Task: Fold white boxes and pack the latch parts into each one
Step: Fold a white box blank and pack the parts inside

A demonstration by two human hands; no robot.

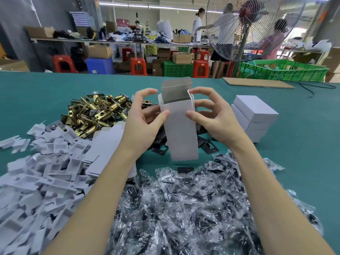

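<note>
Teal cloth covers the tabletop [46, 92], and behind it a workshop runs on with a long cluttered bench, four or so red stools, green crates, a big standing fan [246, 28] and three people working at the far side. One white box [179, 126] is held upright above the middle of the tabletop, its top end open with the lid flap standing up at the back and its lower end hanging over the dark parts. The left hand [142, 126] grips its left edge, thumb on the front face and curled fingers behind; the right hand [214, 118] pinches the right edge, thumb on the front, forefinger arched over the top corner flap. Finished white boxes [255, 115] are stacked at the right: three can be counted, though the right forearm may hide more. Brass latch bolts [93, 111] lie in a heap at the left, too tangled to count. Black strike plates [209, 147] lie under and beside the held box, mostly hidden by the hands. Flat box blanks [106, 142] lie stacked by the left forearm. White card inserts [36, 173] spill off the left edge, and clear screw packets [184, 203] fill the foreground, blurred and cut off at the bottom.
</note>
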